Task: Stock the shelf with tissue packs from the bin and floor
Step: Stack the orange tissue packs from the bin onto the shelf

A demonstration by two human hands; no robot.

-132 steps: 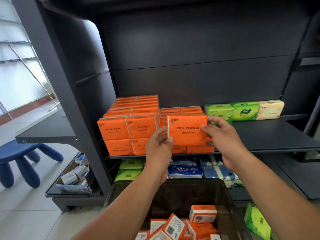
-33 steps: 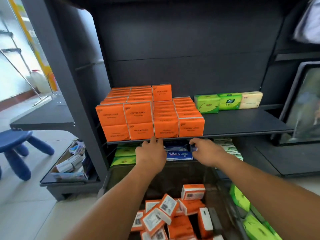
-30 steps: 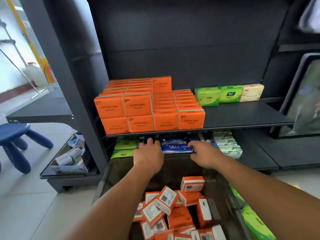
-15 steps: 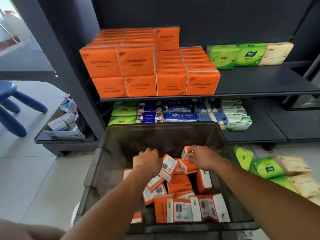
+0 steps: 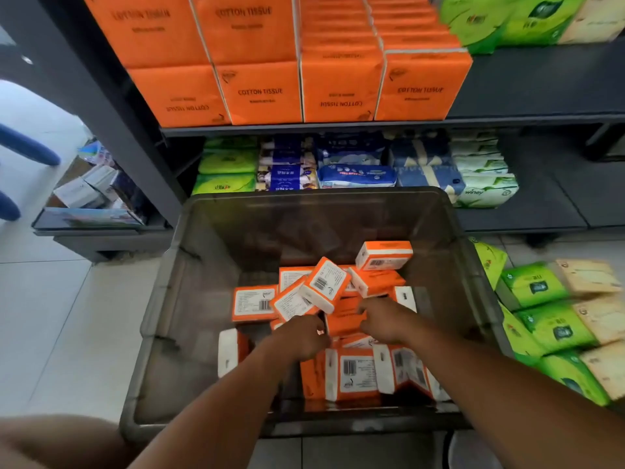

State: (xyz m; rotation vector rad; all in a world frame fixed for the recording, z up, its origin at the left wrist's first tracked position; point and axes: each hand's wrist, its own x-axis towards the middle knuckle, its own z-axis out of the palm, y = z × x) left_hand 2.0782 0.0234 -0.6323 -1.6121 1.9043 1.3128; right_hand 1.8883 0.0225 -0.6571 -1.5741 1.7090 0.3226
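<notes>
Reaching into the bin (image 5: 324, 198), head view: both hands, which were at the front edge of the lower shelf (image 5: 541, 211) about 1 second ago, are now down among the loose packs (image 5: 324, 286) in the bin's middle. Judged meaning: work has turned from the shelves to fetching, and the next orange pack is about to be picked.

Hands: 2. Left hand (image 5: 304, 336) is knuckles up, its fingers curled down beside the middle pack (image 5: 341, 323). Right hand (image 5: 385, 321) has its fingers touching that pack's right end. Whether either hand has closed a hold cannot be told.

Bin: 1, on the floor against the lower shelf's front edge. Loose packs in it: at least 12 showing, orange and white, lying at all angles, massed from the middle to the near right corner. Any beneath are hidden.

Shelf (image 5: 541, 79), left end: orange stack (image 5: 260, 93), 6 faces at the front edge, 2 above 4, with more rows behind. The right 2 columns carry no upper tier at the front, so room remains there.

Floor packs (image 5: 554, 330), right of the bin: roughly 5 green and 4 cream. They are blurred, so the counts are unsure.
</notes>
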